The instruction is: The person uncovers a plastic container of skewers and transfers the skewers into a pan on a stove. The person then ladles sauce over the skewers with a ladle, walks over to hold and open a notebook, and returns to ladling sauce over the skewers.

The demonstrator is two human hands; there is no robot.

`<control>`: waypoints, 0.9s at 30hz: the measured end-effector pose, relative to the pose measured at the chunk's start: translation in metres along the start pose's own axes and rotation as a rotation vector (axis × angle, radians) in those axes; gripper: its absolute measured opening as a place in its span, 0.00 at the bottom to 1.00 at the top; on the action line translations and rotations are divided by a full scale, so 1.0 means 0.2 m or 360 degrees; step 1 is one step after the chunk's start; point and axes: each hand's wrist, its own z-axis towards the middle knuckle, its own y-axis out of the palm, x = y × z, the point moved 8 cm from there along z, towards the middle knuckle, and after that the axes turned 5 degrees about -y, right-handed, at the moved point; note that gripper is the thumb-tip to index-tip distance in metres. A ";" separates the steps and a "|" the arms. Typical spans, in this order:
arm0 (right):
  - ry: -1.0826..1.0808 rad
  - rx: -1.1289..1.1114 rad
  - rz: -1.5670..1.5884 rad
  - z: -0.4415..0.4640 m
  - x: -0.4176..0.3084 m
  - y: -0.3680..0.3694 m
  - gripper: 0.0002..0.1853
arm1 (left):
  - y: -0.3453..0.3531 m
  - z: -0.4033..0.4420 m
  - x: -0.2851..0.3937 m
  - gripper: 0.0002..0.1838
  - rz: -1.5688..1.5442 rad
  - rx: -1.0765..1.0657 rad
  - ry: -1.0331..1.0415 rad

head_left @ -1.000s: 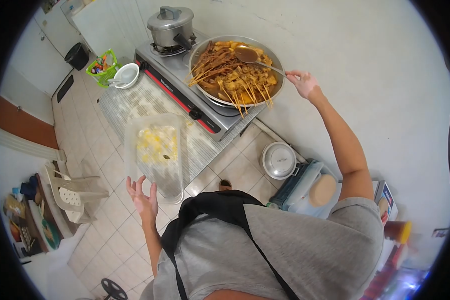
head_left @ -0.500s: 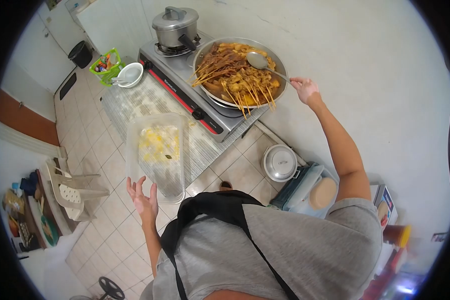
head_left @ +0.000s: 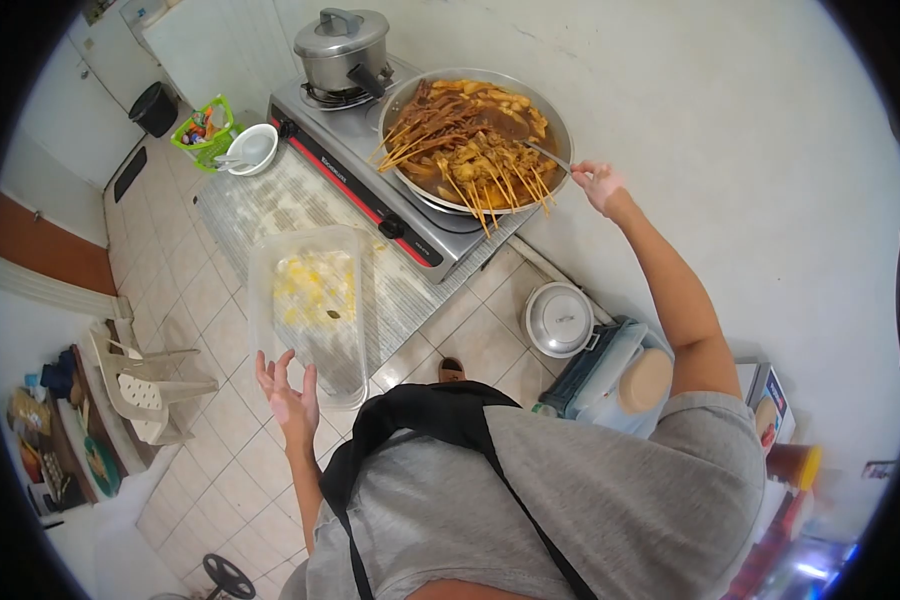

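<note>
My right hand point(head_left: 600, 188) grips the handle of a metal ladle point(head_left: 550, 155) at the right rim of a wide pan point(head_left: 567, 125). The ladle's bowl is sunk out of sight in brown sauce. Skewered meat point(head_left: 440, 130) fills much of the pan, with several bare stick ends poking over the front and left rim. My left hand point(head_left: 290, 400) is held with fingers apart and nothing in it, close to the near end of a clear plastic container point(head_left: 358, 300). Yellowish residue and a small dark leaf lie in that container.
The pan and a lidded pot point(head_left: 342, 50) stand on a two-burner gas stove point(head_left: 360, 200). Left of it are a white bowl point(head_left: 260, 140) and a green basket point(head_left: 210, 150). A lidded pot point(head_left: 560, 318) and a plastic bin point(head_left: 610, 385) sit below, beside the wall.
The ladle's bowl has gone from above the skewers down into the sauce. My right hand has shifted slightly left and lower, while my left hand stays nearly still.
</note>
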 end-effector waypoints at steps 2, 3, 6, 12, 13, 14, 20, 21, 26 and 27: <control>0.0006 0.0005 0.0001 -0.01 -0.01 -0.01 0.17 | 0.00 -0.01 0.01 0.21 -0.0017 -0.0004 -0.0016; -0.0023 0.0033 0.0016 -0.02 -0.02 -0.05 0.18 | -0.01 -0.01 0.02 0.21 -0.0031 -0.0021 -0.0045; -0.0066 0.0086 -0.0008 0.01 -0.02 -0.13 0.18 | 0.01 0.01 -0.05 0.21 0.0001 0.0000 0.0022; -0.0170 0.0132 -0.0135 0.05 -0.24 -0.30 0.18 | 0.00 0.01 -0.02 0.21 -0.0021 0.0005 0.0047; -0.0184 0.0102 -0.0141 0.05 -0.28 -0.31 0.18 | 0.01 0.01 -0.01 0.21 -0.0041 -0.0015 0.0014; -0.0181 0.0103 -0.0140 0.04 -0.33 -0.32 0.18 | 0.00 0.01 0.00 0.21 -0.0040 -0.0017 0.0016; -0.0112 0.0362 -0.0322 -0.04 -0.37 -0.41 0.16 | -0.01 0.00 -0.01 0.21 -0.0064 -0.0024 -0.0009; -0.0078 0.0325 -0.0268 -0.03 -0.29 -0.38 0.16 | -0.01 0.00 -0.01 0.21 -0.0047 -0.0006 0.0019; -0.0069 0.0183 -0.0195 -0.04 -0.06 -0.19 0.17 | -0.04 -0.01 -0.01 0.21 0.0021 0.0045 0.0084; -0.0080 0.0173 -0.0188 -0.05 -0.04 -0.17 0.17 | -0.03 -0.01 -0.02 0.21 0.0006 0.0034 0.0070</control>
